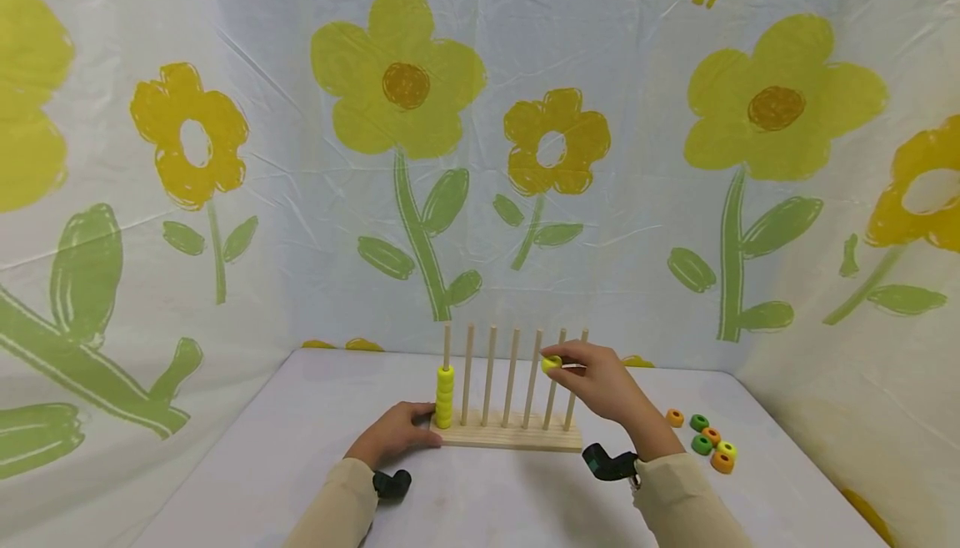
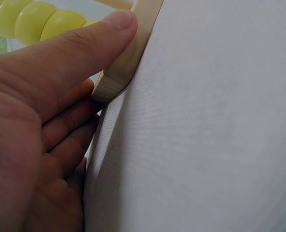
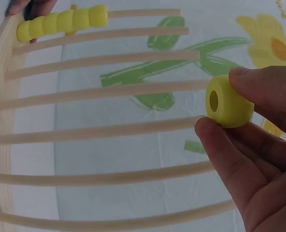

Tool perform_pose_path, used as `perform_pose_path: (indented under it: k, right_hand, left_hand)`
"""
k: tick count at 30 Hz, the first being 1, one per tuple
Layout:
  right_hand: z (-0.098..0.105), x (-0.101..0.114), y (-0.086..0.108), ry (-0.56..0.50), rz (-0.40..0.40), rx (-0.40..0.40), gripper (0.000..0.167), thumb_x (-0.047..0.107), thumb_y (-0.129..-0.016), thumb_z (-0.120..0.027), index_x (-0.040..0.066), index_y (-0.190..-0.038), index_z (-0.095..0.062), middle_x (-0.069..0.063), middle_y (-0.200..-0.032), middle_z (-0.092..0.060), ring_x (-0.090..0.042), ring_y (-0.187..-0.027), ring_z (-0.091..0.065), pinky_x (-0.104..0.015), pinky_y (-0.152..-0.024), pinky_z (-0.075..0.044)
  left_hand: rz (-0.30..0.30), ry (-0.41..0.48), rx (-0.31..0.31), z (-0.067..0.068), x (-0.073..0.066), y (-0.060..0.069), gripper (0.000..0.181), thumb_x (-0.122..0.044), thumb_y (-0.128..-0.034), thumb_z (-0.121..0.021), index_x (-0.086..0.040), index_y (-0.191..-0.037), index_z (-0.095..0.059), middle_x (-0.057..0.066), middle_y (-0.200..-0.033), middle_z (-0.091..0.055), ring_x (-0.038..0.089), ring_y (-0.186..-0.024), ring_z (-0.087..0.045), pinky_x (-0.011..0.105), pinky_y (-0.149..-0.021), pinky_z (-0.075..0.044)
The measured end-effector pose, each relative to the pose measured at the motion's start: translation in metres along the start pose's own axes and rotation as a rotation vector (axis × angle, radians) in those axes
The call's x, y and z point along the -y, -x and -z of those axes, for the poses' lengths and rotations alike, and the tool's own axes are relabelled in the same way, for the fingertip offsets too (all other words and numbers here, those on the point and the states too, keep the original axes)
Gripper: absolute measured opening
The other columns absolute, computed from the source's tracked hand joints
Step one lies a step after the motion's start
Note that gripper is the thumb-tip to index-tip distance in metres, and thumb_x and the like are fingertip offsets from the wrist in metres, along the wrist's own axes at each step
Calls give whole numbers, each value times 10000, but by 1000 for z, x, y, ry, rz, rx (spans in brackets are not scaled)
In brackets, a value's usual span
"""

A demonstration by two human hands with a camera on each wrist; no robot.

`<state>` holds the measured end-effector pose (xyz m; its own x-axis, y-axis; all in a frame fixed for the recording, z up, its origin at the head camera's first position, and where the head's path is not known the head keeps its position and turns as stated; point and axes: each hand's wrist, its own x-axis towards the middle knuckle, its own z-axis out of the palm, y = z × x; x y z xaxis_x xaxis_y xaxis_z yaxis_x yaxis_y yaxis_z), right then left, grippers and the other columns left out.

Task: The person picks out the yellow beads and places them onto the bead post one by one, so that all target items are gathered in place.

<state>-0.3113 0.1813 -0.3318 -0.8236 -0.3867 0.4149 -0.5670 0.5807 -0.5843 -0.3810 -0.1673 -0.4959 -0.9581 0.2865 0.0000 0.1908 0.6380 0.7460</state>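
Observation:
A wooden peg rack (image 1: 510,438) stands on the table with a row of upright pegs. Several yellow beads (image 1: 445,398) are stacked on its leftmost peg, whose top stays bare. My left hand (image 1: 397,433) grips the left end of the base, thumb along the front edge and fingers behind, as the left wrist view shows. Between thumb and fingers my right hand (image 1: 596,373) pinches a single yellow bead (image 3: 230,104), its hole visible in the right wrist view. That bead is held near the upper part of the right-hand pegs; in the head view it overlaps them.
On the table (image 1: 480,502) to the right lie loose beads: green ones such as a green bead (image 1: 700,422), orange ones such as an orange bead (image 1: 675,418), and a yellow bead (image 1: 727,449). A flower-printed curtain (image 1: 480,223) hangs behind the table and along its sides.

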Motion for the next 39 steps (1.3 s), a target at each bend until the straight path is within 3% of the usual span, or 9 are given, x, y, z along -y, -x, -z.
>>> perform_pose_path:
  k: [13, 28, 39]
  right_hand:
    - [-6, 19, -20, 25, 24, -11, 314, 179, -907, -683, 144, -1218, -667, -77, -1225, -663, -249, -1049, -676, -348, -864, -578]
    - [-17, 38, -38, -26, 12, 32, 332, 134, -918, -662, 112, -1249, -650, -80, -1250, -650, -255, -1087, -665, -303, -882, -569]
    - [-26, 45, -53, 4, 94, 42, 312, 122, -924, -646, 85, -1233, -657, -84, -1233, -661, -251, -1059, -665, -314, -902, -561]
  left_hand:
    - [4, -5, -4, 3, -4, 0, 821, -532, -695, -811, -149, -1375, -559, 131, -1431, -524, 395, -1373, -402, 625, -1092, -317]
    - [-21, -7, -7, -1, -3, 2, 775, -489, -704, -821, -137, -1352, -581, 131, -1412, -543, 402, -1356, -423, 618, -1081, -334]
    - [-18, -7, -10, 0, -2, 0, 774, -486, -698, -827, -146, -1349, -584, 130, -1411, -544, 400, -1359, -418, 621, -1086, -325]
